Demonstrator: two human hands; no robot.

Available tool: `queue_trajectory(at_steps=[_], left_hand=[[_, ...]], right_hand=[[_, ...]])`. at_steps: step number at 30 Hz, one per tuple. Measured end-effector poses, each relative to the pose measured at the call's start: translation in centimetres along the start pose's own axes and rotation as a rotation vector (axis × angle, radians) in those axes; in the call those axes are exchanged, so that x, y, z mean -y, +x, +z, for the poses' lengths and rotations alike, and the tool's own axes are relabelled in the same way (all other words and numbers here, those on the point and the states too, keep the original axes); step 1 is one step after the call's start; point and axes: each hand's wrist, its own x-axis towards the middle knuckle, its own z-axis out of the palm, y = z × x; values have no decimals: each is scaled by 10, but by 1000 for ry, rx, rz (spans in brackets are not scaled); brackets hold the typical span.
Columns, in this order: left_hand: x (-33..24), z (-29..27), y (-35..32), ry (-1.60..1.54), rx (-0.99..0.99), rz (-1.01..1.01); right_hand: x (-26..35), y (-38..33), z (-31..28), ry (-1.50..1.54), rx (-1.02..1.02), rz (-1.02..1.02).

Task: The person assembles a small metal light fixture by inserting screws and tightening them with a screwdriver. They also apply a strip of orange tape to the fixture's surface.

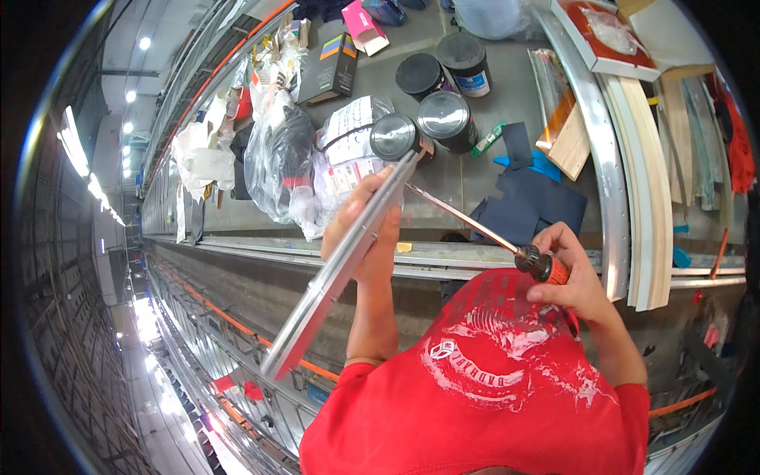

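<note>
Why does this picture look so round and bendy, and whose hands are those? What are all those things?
There's no robot here, just a person in a red shirt. The camera sits on their head and looks down. Its very wide lens makes straight edges bend.

Their left hand holds a long grey strip. Their right hand holds a screwdriver by its dark-and-orange handle. The screwdriver's end is near the strip, but I can't tell if they touch.

On the grey surface are four black-lidded tubs, dark sheets, clear plastic bags and a pink box.
</note>
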Motion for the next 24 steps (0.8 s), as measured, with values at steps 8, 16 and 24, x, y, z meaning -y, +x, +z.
queue_trajectory(at_steps=[8,16,24], left_hand=[[-10,4,23,-257,191,164],[-12,8,29,-374,204,180],[-9,12,26,-292,135,177]], right_hand=[[17,1,6,366,26,493],[0,-4,-2,322,65,461],[8,-4,7,182,105,297]])
